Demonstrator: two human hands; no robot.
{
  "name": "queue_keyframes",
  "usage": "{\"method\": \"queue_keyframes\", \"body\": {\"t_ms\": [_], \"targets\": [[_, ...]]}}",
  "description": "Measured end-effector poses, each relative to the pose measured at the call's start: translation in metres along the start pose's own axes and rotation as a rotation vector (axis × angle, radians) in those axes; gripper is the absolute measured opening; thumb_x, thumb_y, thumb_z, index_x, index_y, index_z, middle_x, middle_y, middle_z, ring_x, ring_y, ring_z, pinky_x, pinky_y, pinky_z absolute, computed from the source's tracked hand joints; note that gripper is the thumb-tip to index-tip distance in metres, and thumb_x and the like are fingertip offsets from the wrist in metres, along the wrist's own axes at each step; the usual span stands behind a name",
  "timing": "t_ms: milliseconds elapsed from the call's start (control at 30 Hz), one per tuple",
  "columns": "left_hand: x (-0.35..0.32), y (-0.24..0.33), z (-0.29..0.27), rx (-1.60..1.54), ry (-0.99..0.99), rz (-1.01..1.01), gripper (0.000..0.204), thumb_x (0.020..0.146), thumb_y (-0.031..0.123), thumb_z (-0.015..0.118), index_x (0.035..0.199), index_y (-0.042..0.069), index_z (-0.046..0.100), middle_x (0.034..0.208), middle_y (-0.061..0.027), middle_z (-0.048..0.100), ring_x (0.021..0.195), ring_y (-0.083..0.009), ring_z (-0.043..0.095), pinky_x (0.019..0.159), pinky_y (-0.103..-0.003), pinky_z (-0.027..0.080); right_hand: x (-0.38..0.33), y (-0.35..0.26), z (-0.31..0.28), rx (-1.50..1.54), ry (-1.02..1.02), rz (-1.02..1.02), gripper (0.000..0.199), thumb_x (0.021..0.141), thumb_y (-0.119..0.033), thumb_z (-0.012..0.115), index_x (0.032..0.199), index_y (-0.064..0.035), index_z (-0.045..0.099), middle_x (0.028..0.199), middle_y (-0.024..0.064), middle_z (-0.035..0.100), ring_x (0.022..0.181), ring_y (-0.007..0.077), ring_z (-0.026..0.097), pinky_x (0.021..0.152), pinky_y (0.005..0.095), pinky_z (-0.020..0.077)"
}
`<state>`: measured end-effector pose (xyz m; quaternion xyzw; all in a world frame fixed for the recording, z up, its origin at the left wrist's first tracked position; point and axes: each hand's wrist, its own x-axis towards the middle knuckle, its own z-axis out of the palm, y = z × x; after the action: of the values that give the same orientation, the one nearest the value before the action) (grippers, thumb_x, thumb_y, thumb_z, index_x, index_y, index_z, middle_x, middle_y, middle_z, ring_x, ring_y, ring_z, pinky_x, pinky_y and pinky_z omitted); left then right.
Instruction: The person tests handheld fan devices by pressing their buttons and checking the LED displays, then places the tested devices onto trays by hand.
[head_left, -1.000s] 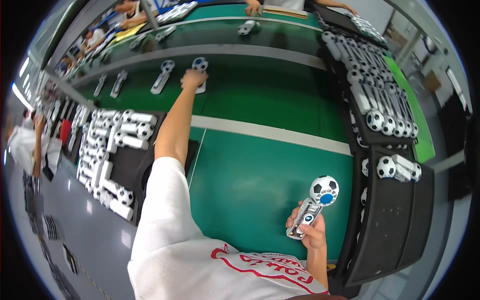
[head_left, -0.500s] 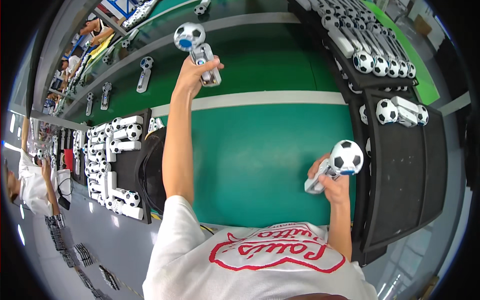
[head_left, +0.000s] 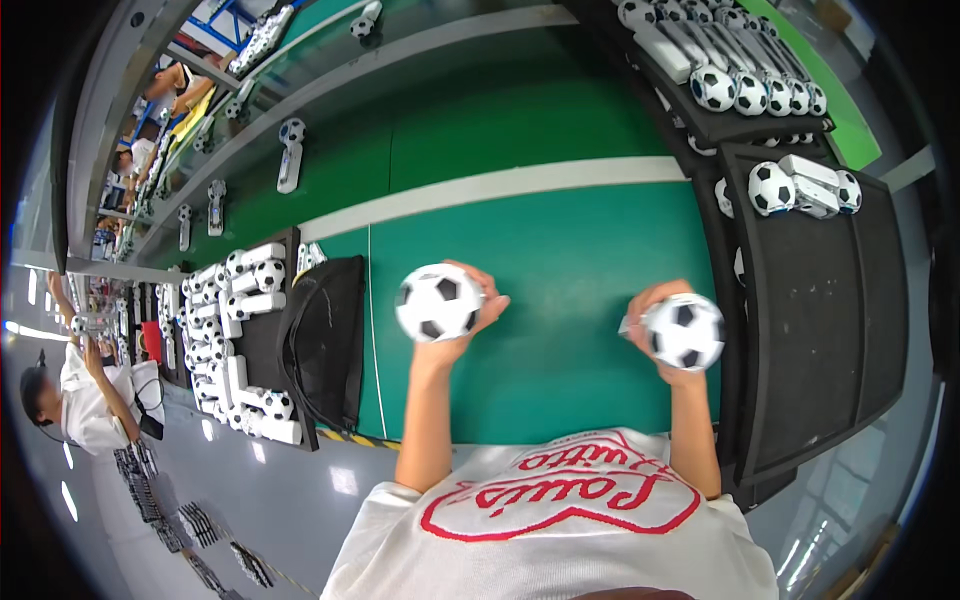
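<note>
Above the green table (head_left: 540, 390), left hand (head_left: 485, 312) and right hand (head_left: 648, 304) each grasp a soccer-ball-headed device (head_left: 438, 303); loose grip could drop either.

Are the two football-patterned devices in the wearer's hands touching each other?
Apart. The head view shows it plainly: a broad strip of bare green worktop lies between the left device and the right device.

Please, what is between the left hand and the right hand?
In the head view, only green tabletop shows between the left hand and the right hand.
</note>
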<state>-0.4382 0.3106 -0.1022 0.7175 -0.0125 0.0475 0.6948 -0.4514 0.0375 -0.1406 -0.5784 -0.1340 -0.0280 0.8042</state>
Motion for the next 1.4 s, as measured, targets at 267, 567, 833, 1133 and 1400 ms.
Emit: {"method": "queue_keyframes", "body": {"t_ms": [267, 567, 833, 1133, 1400], "targets": [[0.005, 0.115, -0.076, -0.744, -1.185, 0.690, 0.037, 0.075, 0.022, 0.084, 0.094, 0.003, 0.058, 0.068, -0.0029, 0.058, 0.053, -0.0179, 0.054, 0.055, -0.035, 0.049, 0.008, -0.122, -0.013, 0.240, -0.361, -0.481, 0.024, 0.085, -0.011, 0.064, 0.101, -0.0061, 0.047, 0.074, 0.0062, 0.054, 0.062, 0.0144, 0.052, 0.058, 0.0258, 0.0408], [0.000, 0.086, -0.058, -1.239, -0.075, 0.087, 0.040, 0.091, 0.028, 0.064, 0.117, 0.002, 0.049, 0.083, -0.0048, 0.052, 0.082, -0.0149, 0.052, 0.075, -0.037, 0.054, 0.011, -0.087, 0.006, 0.209, 0.252, 0.025, 0.029, 0.094, -0.020, 0.058, 0.113, -0.0014, 0.047, 0.084, 0.0105, 0.053, 0.068, 0.0163, 0.052, 0.058, 0.0286, 0.0426], [0.026, -0.032, 0.028, -0.948, -0.221, -0.503, 0.049, 0.085, 0.009, 0.061, 0.128, 0.004, 0.041, 0.122, -0.0185, 0.054, 0.101, -0.0291, 0.062, 0.080, -0.046, 0.058, 0.036, 0.006, 0.010, 0.540, 0.182, 0.516, 0.048, 0.084, -0.007, 0.059, 0.127, 0.0046, 0.044, 0.113, 0.0199, 0.058, 0.091, 0.0231, 0.061, 0.075, 0.0359, 0.0553], [0.024, -0.059, 0.036, -0.870, -0.317, -0.478, 0.072, 0.073, -0.001, 0.063, 0.137, 0.006, 0.030, 0.123, -0.0206, 0.053, 0.107, -0.0321, 0.060, 0.090, -0.052, 0.055, 0.029, 0.023, 0.012, 0.477, 0.111, 0.473, 0.063, 0.074, -0.001, 0.059, 0.134, 0.0051, 0.039, 0.126, 0.0228, 0.053, 0.103, 0.0254, 0.061, 0.087, 0.0406, 0.0566], [0.025, -0.065, 0.035, -0.858, -0.327, -0.465, 0.073, 0.071, -0.003, 0.060, 0.136, 0.006, 0.029, 0.124, -0.0216, 0.051, 0.107, -0.0339, 0.060, 0.089, -0.053, 0.056, 0.028, 0.026, 0.005, 0.440, 0.144, 0.473, 0.066, 0.072, -0.001, 0.059, 0.135, 0.0049, 0.038, 0.125, 0.0215, 0.054, 0.104, 0.0251, 0.061, 0.087, 0.0409, 0.0568]]}}
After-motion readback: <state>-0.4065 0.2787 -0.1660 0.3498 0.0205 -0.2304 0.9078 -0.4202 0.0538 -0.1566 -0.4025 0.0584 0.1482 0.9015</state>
